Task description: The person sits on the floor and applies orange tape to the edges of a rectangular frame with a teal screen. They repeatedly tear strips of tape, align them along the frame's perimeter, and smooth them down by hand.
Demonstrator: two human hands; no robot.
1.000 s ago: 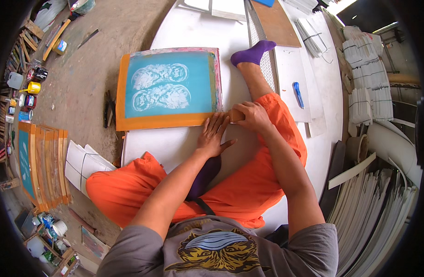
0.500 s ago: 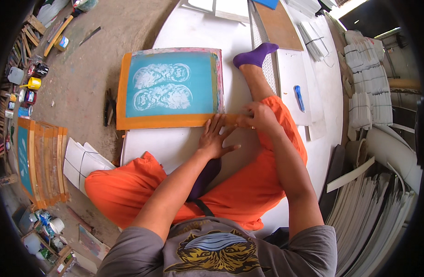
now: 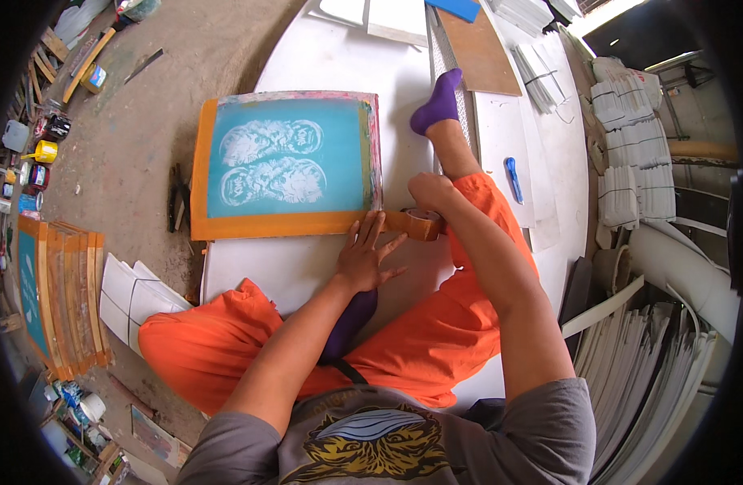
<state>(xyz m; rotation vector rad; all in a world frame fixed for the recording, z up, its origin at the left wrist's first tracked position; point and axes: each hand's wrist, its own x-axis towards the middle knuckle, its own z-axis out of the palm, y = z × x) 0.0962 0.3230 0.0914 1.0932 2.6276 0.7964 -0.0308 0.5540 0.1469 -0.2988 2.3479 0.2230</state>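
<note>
Right hand (image 3: 430, 192): grip closed on tape roll (image 3: 420, 223), at the frame's (image 3: 287, 159) 5 o'clock corner. Left hand (image 3: 363, 260): open, fingers spread, pressing tape strip (image 3: 307, 224) along the frame's 6 o'clock edge.

Stack of framed screens (image 3: 60, 299) standing on edge at near left. Paint pots (image 3: 40, 153) along far-left floor edge. White sheets (image 3: 133, 291) lying beside the stack. Blue tool (image 3: 513, 179) on white board (image 3: 533, 153) at right. Bundled white stacks (image 3: 634, 153) far right. Brown panel (image 3: 477, 52) at far centre.
</note>
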